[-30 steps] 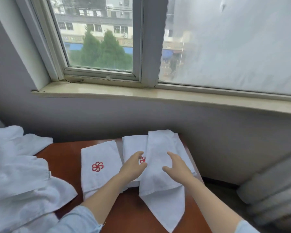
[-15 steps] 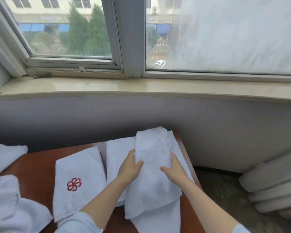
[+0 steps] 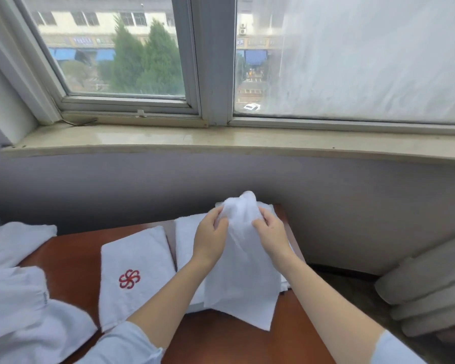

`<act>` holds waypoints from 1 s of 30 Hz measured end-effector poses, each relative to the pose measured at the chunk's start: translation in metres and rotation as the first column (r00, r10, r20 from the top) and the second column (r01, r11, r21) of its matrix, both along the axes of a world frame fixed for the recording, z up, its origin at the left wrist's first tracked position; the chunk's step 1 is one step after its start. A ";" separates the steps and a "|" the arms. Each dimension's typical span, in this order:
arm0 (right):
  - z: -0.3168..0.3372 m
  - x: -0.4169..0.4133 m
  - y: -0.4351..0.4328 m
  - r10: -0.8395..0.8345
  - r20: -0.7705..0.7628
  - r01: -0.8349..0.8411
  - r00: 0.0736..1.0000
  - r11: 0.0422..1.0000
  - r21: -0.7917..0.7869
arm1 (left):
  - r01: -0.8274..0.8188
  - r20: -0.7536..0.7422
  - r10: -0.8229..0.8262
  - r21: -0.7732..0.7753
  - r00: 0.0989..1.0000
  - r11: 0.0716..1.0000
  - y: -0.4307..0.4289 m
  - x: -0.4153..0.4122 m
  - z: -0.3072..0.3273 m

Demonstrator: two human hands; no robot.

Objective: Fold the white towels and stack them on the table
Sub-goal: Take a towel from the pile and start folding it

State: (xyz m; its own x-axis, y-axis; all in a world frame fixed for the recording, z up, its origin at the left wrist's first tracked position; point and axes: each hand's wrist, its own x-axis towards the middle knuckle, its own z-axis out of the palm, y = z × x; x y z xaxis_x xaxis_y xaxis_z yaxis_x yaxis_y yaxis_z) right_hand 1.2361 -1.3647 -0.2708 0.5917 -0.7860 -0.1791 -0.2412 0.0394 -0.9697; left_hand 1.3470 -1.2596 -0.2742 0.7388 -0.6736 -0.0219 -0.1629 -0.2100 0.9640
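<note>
A loose white towel (image 3: pixel 243 279) hangs bunched from both hands above the table's right part. My left hand (image 3: pixel 210 239) grips its upper left edge and my right hand (image 3: pixel 272 236) grips its upper right edge, close together. Its lower end drapes over a folded white towel (image 3: pixel 185 240) lying on the brown table (image 3: pixel 74 266). To the left lies another folded white towel (image 3: pixel 135 274) with a red flower logo facing up.
A heap of unfolded white towels (image 3: pixel 16 298) covers the table's left side. The grey wall and window sill (image 3: pixel 221 143) stand just behind the table. A grey ribbed radiator-like object (image 3: pixel 428 290) sits low at the right.
Both hands went from resting on the towel to gripping its upper end and lifting it, so it now hangs bunched above the folded towel.
</note>
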 end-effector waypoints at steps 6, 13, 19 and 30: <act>0.075 0.007 0.056 0.121 0.168 -0.111 0.978 0.992 -0.065 | -0.157 0.042 0.174 -0.269 0.984 0.950 0.049 -0.008 0.067; 0.105 0.010 0.145 0.263 0.195 -0.239 0.945 0.961 -0.139 | -0.235 0.060 0.270 -0.338 0.961 0.911 0.140 -0.011 0.095; 0.067 0.001 0.222 0.280 0.140 -0.276 0.950 0.960 -0.045 | -0.246 0.103 0.267 -0.182 0.958 0.952 0.232 -0.018 0.055; -0.011 -0.042 0.334 0.240 -0.129 -0.202 0.962 0.947 0.251 | -0.082 0.056 0.070 0.247 0.996 0.966 0.354 -0.029 -0.022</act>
State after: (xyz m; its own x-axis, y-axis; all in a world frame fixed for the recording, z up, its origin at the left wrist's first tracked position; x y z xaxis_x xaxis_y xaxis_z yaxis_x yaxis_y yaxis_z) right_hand 1.1945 -1.0303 -0.2823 0.6957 -0.5637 -0.4452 -0.4167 0.1882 -0.8894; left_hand 1.3178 -0.9057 -0.2964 0.7917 -0.5933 -0.1458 -0.1808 -0.4554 0.8717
